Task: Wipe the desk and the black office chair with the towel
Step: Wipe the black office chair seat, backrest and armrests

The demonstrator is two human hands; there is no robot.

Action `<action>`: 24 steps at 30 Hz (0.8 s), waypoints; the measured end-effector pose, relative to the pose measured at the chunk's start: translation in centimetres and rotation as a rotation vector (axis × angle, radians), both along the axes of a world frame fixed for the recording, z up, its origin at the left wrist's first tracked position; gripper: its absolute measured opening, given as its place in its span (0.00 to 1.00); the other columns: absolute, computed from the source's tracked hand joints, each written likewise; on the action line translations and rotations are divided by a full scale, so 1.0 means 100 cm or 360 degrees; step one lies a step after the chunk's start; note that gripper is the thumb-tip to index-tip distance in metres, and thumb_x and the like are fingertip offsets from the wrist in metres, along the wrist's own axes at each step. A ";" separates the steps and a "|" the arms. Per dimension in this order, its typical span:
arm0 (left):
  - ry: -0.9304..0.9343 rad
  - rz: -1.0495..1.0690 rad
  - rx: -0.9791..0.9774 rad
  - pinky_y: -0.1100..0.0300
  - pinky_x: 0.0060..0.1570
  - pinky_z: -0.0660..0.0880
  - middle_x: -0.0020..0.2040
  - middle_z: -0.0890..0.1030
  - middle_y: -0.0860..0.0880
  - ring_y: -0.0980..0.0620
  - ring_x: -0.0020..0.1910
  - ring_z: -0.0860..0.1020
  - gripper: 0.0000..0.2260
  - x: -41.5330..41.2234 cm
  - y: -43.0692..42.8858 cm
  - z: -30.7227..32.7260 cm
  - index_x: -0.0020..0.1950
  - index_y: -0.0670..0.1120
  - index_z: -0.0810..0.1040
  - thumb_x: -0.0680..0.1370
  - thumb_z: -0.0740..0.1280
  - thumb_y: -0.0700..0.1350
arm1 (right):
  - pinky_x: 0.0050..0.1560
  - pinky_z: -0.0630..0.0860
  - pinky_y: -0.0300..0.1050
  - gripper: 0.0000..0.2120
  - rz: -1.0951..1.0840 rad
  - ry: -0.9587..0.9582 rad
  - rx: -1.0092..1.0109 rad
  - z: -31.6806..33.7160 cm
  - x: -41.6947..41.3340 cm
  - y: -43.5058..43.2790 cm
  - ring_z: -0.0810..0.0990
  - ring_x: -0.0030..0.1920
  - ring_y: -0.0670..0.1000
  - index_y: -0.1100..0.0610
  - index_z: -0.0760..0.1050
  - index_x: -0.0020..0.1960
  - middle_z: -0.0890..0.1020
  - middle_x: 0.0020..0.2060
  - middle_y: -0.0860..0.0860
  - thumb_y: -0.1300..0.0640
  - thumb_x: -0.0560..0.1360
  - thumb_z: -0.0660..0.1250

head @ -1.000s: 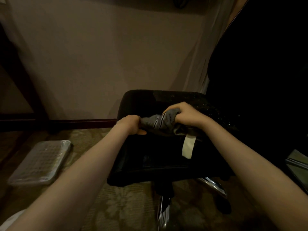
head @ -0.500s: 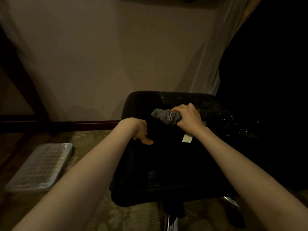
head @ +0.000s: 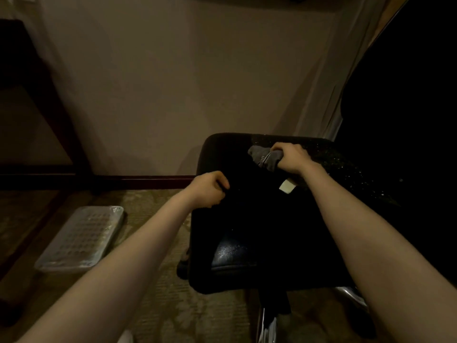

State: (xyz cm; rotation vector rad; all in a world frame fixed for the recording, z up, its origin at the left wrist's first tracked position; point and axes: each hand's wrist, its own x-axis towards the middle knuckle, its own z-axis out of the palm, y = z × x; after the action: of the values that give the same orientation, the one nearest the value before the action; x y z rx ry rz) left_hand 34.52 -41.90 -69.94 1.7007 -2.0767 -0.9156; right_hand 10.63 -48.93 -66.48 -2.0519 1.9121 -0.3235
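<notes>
Chair seat (head: 247, 219) mostly bare in front of us, open for sweeping. Our right hand (head: 291, 157) with the towel (head: 263, 157) sits near its far edge; left hand (head: 210, 188) at its left edge. Backrest (head: 408, 120) walls the right side. Plastic tray (head: 81, 238) on the floor, well left.

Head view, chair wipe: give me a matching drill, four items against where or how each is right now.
Items:
1. towel
2. left hand
3. plastic tray
4. white tag

States:
A. on the carpet, left of the chair
B. bunched in the right hand at the far part of the seat
C. hangs from the towel below the right wrist
D. fist at the seat's left edge, no cloth in it

Pairs: 1-B, 2-D, 3-A, 4-C
</notes>
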 end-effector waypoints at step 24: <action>-0.0308 0.0338 0.0038 0.56 0.43 0.70 0.50 0.75 0.44 0.48 0.48 0.75 0.12 0.011 0.054 0.068 0.62 0.41 0.74 0.79 0.60 0.38 | 0.58 0.75 0.39 0.16 0.1356 -0.0678 0.0510 0.021 0.063 0.182 0.80 0.53 0.42 0.55 0.76 0.55 0.80 0.49 0.48 0.70 0.72 0.68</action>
State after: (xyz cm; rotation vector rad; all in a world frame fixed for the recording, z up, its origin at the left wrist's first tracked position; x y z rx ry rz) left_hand 35.61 -36.48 -63.19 2.0477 -1.9550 -0.7392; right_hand 16.96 -30.74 -64.36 -2.1301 0.6933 -0.1953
